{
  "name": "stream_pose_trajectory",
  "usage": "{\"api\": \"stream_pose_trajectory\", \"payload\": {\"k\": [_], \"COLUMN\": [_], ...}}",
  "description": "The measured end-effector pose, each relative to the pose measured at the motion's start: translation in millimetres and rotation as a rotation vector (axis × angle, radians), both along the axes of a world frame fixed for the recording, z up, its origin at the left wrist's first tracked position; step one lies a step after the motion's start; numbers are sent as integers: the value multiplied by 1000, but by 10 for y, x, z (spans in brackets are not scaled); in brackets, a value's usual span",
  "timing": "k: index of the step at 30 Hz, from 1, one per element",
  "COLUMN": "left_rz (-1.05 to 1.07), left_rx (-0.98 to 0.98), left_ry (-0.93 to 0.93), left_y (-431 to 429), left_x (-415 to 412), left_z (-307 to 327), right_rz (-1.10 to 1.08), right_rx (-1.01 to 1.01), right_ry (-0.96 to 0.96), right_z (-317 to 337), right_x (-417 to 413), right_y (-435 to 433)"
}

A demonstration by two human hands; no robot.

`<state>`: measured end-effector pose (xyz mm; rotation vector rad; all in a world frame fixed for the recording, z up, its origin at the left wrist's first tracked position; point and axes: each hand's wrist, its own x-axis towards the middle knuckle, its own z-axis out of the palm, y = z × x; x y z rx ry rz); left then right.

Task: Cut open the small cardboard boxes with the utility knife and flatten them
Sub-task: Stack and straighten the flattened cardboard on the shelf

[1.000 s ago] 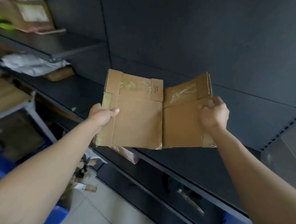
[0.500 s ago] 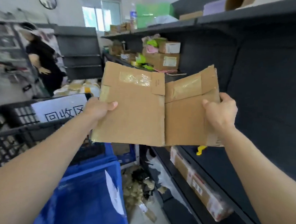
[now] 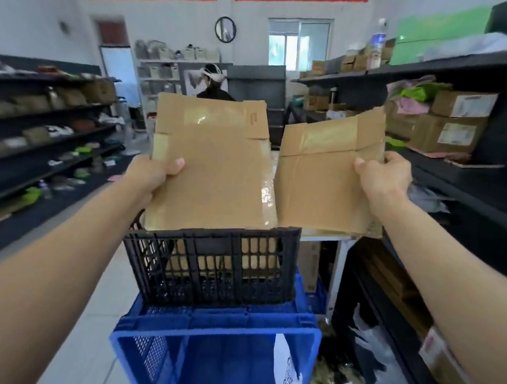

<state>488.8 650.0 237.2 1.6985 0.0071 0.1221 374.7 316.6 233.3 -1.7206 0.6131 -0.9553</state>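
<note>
Your left hand (image 3: 154, 175) pinches the left side of the box (image 3: 218, 172), about halfway up. Your thumb lies on the front, and your other fingers are hidden behind the cardboard.

The box is cut open and spread out flat. It hangs in the air between your two hands. It has two big parts with a fold between them, about midway between your grips. The left part faces you flat, and the right part looks a bit bent at the fold. I think you pull the two sides apart so the box stays flat and does not fold shut.

The long way of the box runs side to side, from one grip to the other. The flaps with shiny tape point up, above your thumbs. The bottom edge points down.

Your right hand (image 3: 382, 176) holds the right side, just under the flap fold. Its thumb is on the front and its fingers curl round the edge.

Just below your grips sits a black crate (image 3: 212, 266) on top of a blue crate (image 3: 217, 323). Brown cardboard shows through the holes of the black one, so I think you hold the box here to drop it in. I can't see the knife.
</note>
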Motion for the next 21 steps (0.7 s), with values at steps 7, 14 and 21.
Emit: {"api": "stream_pose_trajectory", "payload": {"k": [7, 14, 21], "left_rz": [163, 203, 58], "left_rx": [-21, 8, 124], "left_ry": [33, 72, 212], "left_y": [309, 466, 518], "left_x": [272, 845, 1719], "left_z": [-69, -154, -473], "right_rz": [158, 157, 13], "right_rx": [90, 109, 52], "right_ry": [78, 182, 353], "right_z": [-167, -356, -732], "right_x": [1131, 1883, 2505], "right_y": [209, 326, 429]}}
